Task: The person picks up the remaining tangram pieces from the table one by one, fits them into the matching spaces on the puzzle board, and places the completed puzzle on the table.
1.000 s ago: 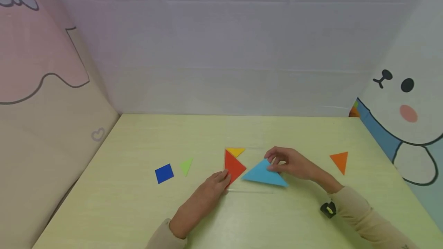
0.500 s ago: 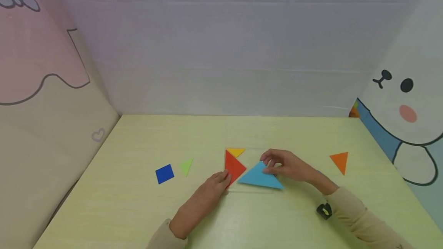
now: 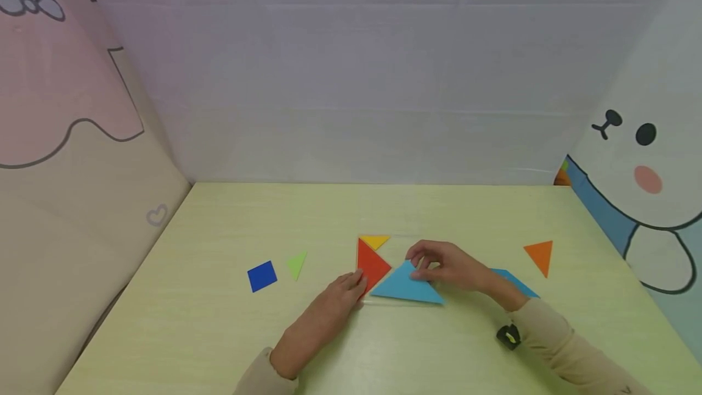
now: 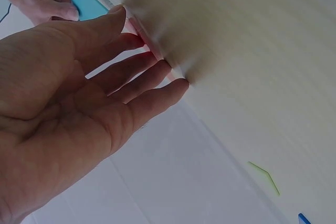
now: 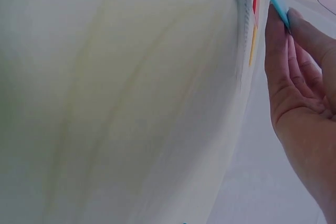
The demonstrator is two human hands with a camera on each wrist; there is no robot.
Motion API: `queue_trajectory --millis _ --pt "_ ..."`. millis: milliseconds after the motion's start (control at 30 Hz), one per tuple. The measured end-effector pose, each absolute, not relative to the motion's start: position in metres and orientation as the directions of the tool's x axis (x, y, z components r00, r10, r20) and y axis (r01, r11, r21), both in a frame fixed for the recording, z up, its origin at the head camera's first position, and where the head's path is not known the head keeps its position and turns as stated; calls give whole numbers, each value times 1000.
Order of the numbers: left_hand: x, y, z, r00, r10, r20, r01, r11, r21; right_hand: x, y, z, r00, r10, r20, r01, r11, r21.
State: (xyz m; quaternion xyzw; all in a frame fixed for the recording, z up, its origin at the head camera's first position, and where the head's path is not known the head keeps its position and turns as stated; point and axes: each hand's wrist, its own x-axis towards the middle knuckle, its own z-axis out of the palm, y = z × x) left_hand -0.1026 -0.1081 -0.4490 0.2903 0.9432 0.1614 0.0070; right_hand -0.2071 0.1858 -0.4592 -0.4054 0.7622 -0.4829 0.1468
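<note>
My right hand (image 3: 450, 266) pinches a light blue triangle (image 3: 399, 288) by its upper corner between thumb and fingers. The triangle is tilted, its left tip close to the red triangle (image 3: 374, 261). My left hand (image 3: 330, 308) rests its fingertips at the red triangle's lower left, fingers extended, also seen in the left wrist view. A small yellow triangle (image 3: 375, 241) lies along the red one's upper side. Both pieces lie in a thin clear tray, whose side (image 5: 244, 30) shows in the right wrist view. In that view the held triangle (image 5: 277, 1) appears edge-on.
Left on the table (image 3: 181, 322) lie a dark blue square (image 3: 262, 276) and a light green triangle (image 3: 297, 265). An orange triangle (image 3: 540, 258) lies at the right. Partly under my right forearm are another blue piece (image 3: 518, 282) and a small black object (image 3: 509, 337).
My right hand has moved left and slightly nearer with the light blue triangle, bringing it close to the red one. The blue piece behind the forearm has come into view. My left hand stays put.
</note>
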Motion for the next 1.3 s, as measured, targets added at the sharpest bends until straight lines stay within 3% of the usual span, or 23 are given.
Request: queue_trajectory --millis 733,1300 --pt "-104 -108 -448 -834 548 69 538 777 327 -203 167 -459 -679 -730 72 -421 307 -854" --pt "-104 -108 -448 -830 553 69 542 772 332 -203 161 -462 -670 -738 83 -439 304 -845"
